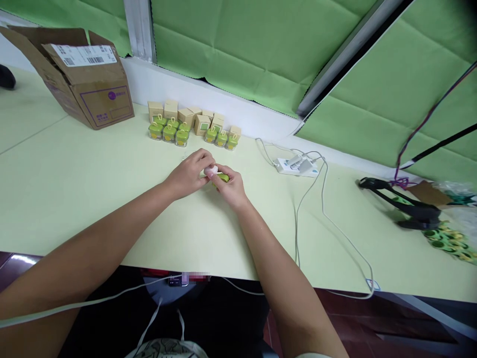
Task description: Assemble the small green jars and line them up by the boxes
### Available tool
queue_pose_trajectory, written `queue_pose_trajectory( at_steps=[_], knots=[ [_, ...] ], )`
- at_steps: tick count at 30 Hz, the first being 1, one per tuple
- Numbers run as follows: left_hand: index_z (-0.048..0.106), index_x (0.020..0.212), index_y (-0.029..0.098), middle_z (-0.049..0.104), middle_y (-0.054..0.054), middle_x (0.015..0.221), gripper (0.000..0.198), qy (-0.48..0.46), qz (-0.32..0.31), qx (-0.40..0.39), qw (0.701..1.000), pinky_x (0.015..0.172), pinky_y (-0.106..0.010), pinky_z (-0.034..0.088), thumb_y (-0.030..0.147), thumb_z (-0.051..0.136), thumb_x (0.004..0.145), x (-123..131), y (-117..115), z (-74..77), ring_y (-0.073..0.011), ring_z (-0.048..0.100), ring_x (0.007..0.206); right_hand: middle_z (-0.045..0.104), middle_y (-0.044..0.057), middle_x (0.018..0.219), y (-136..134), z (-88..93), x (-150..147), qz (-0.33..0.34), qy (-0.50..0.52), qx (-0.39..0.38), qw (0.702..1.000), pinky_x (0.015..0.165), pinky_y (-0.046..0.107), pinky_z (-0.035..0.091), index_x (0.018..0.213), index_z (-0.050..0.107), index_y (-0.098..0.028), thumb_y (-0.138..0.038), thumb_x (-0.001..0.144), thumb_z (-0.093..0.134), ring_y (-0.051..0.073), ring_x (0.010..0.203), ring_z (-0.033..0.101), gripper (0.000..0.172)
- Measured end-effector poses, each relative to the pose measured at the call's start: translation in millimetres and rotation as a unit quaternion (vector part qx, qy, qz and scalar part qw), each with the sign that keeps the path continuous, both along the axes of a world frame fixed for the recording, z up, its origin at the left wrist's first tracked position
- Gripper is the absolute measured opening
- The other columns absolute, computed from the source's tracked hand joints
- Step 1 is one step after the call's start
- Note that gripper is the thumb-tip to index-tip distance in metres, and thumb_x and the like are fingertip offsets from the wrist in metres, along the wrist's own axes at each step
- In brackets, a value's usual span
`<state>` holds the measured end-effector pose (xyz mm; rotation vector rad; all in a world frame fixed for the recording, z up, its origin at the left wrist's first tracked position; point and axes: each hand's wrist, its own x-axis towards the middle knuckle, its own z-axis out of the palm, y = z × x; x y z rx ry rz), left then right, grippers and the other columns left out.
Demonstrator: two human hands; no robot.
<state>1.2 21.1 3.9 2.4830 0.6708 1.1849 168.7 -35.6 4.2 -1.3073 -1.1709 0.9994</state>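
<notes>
Above the tabletop, in the middle of the head view, my two hands meet. My left hand [191, 174] is closed, its fingertips around a small whitish-pink piece [210, 170] whose kind I cannot make out. Right against it, my right hand [231, 188] is closed on a small green-topped container [223, 177], mostly hidden by the fingers. The right thumb reaches the whitish piece. Beyond the hands stand small clear containers with green lids and loops, a left group [169, 132] and a right group [221, 138]. Small tan cardboard boxes [186, 116] stand behind them.
A large open cardboard box [99, 94] stands at the back left. Right of my hands lies a white power strip [297, 167], its cables crossing the pale table [112, 164]. A black clamp-like tool [410, 209] and green-yellow pieces [449, 241] lie far right.
</notes>
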Motion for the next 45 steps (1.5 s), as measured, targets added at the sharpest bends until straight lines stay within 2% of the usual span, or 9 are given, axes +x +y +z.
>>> queue_pose_trajectory(
  at_steps=[5,9,12,17,22,29,34,39,45],
  knots=[
    [0.062,0.117,0.023,0.056,-0.008,0.131,0.027,-0.072,-0.053,-0.145,0.985,0.092,-0.034,0.058,0.018,0.055,0.091,2.3,-3.0,-1.4,-0.0184,0.065,0.110,0.071,0.005,0.110,4.7,-5.9,8.6,-0.055,-0.109,0.129,0.984,0.102,0.037,0.049,0.107,0.079,-0.029,-0.049,0.076,0.082,0.023,0.108,0.064,0.038],
    [0.051,0.133,0.023,0.064,-0.010,0.124,0.039,-0.187,-0.054,-0.359,0.913,0.087,-0.038,0.062,0.035,0.058,0.096,11.2,-0.4,-7.7,-0.0151,0.071,0.091,0.068,0.006,0.107,4.2,-8.2,6.9,-0.090,-0.149,0.148,0.973,0.102,0.038,0.049,0.111,0.078,-0.029,-0.045,0.077,0.082,0.023,0.105,0.064,0.038],
    [0.060,0.130,0.017,0.072,-0.009,0.106,0.050,-0.215,-0.075,-0.448,0.865,0.089,-0.041,0.063,0.047,0.069,0.090,14.8,1.0,-8.5,-0.0194,0.073,0.092,0.066,0.005,0.104,1.4,-7.0,2.2,-0.094,-0.161,0.157,0.970,0.097,0.037,0.052,0.111,0.079,-0.031,-0.039,0.073,0.085,0.023,0.100,0.064,0.039],
    [0.075,0.117,0.014,0.075,-0.013,0.120,0.057,-0.239,-0.079,-0.435,0.865,0.101,-0.045,0.058,0.056,0.080,0.079,13.5,-0.4,-5.9,-0.0265,0.071,0.108,0.069,0.004,0.105,0.0,-2.6,2.3,-0.050,-0.121,0.133,0.982,0.092,0.036,0.053,0.107,0.079,-0.030,-0.041,0.076,0.081,0.022,0.100,0.064,0.033],
    [0.072,0.130,0.015,0.074,-0.013,0.126,0.066,-0.201,-0.063,-0.428,0.879,0.106,-0.047,0.057,0.057,0.079,0.080,12.6,0.1,-9.2,-0.0256,0.072,0.108,0.071,0.001,0.092,4.4,-3.0,8.9,-0.012,-0.052,0.040,0.998,0.063,0.027,0.049,0.104,0.077,-0.025,-0.051,0.075,0.080,0.014,0.071,0.059,0.039],
    [0.067,0.139,0.019,0.071,-0.012,0.132,0.059,-0.139,-0.071,-0.413,0.897,0.105,-0.045,0.057,0.050,0.071,0.089,8.9,-2.7,-4.4,-0.0245,0.070,0.111,0.064,-0.002,0.076,7.2,-3.0,14.8,0.024,0.001,-0.021,0.999,0.043,0.023,0.033,0.102,0.072,-0.023,-0.057,0.068,0.084,0.010,0.054,0.053,0.050],
    [0.062,0.145,0.020,0.065,-0.014,0.140,0.057,-0.086,-0.047,-0.367,0.925,0.105,-0.046,0.054,0.049,0.062,0.096,6.3,-3.1,-7.2,-0.0261,0.068,0.114,0.065,-0.002,0.075,7.1,-1.3,16.8,0.025,-0.012,-0.040,0.999,0.041,0.022,0.032,0.100,0.070,-0.022,-0.059,0.066,0.085,0.010,0.053,0.055,0.053],
    [0.059,0.147,0.018,0.062,-0.015,0.144,0.058,-0.084,-0.060,-0.342,0.934,0.109,-0.042,0.049,0.049,0.058,0.098,6.2,-0.3,-13.4,-0.0268,0.062,0.124,0.066,-0.002,0.074,7.4,-0.5,19.1,0.030,-0.039,-0.003,0.999,0.047,0.023,0.038,0.095,0.071,-0.020,-0.056,0.066,0.086,0.010,0.056,0.056,0.049],
    [0.060,0.147,0.018,0.065,-0.012,0.123,0.056,-0.060,-0.064,-0.314,0.945,0.098,-0.037,0.050,0.048,0.054,0.099,4.5,0.3,-7.9,-0.0212,0.063,0.107,0.059,-0.004,0.059,7.1,-1.5,20.0,0.040,-0.041,0.025,0.998,0.052,0.025,0.041,0.094,0.071,-0.021,-0.059,0.073,0.080,0.012,0.055,0.054,0.044]
  ],
)
